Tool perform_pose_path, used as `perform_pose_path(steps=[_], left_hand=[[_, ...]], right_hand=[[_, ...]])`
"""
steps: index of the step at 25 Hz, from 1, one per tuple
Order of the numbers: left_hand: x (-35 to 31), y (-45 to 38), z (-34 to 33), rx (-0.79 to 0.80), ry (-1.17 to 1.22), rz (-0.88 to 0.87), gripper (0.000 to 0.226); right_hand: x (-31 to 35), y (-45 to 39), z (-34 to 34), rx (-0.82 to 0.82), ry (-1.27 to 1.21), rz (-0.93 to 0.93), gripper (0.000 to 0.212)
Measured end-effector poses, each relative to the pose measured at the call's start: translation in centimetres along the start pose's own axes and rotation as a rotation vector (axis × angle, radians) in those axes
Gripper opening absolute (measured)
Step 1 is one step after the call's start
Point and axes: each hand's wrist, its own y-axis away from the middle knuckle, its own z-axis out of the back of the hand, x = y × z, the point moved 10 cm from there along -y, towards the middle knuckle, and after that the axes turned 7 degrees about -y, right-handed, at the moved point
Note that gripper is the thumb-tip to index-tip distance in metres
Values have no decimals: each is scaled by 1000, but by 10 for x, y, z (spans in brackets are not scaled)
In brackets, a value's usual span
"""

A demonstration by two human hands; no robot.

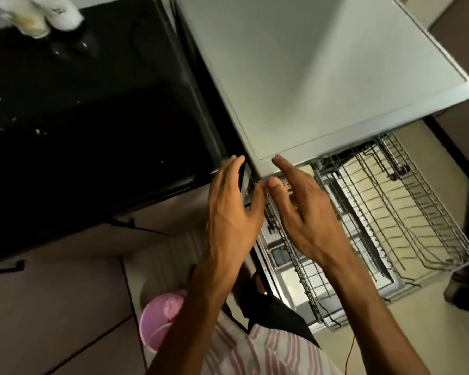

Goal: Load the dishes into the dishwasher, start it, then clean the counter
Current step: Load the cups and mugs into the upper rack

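Observation:
The grey dishwasher (322, 77) stands right of the black counter (79, 117). Its door (287, 282) hangs down, and the wire rack (406, 212) is pulled out over it with no dishes showing in it. Both my hands hover at the machine's front left corner. My left hand (232, 209) has its fingers stretched along the dark gap between counter and dishwasher, thumb spread; a thin dark edge lies between them. My right hand (306, 209) is open with straight fingers, its fingertips touching the corner of the top. Two blurred white cups (41, 12) sit at the counter's far left.
White crumbs and specks (0, 115) dot the counter's left side. A pink bucket (160, 320) stands on the floor by the cabinet fronts (52, 307). Dark shoes of another person (463, 290) are at the right, beside the rack. A thin orange wire (349, 353) hangs below my right arm.

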Motion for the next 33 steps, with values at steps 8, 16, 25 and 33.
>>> perform_pose_path(steps=[8, 16, 25, 33], left_hand=[[37, -13, 120, -211, 5, 55, 51], [84, -30, 215, -361, -8, 141, 49], [122, -44, 265, -437, 10, 237, 48], [133, -71, 276, -488, -20, 365, 45]], right_hand=[[94, -30, -60, 91, -18, 116, 56], [175, -64, -131, 242, -14, 241, 53], [217, -95, -178, 331, -53, 310, 53], [229, -146, -202, 474, -74, 395, 55]])
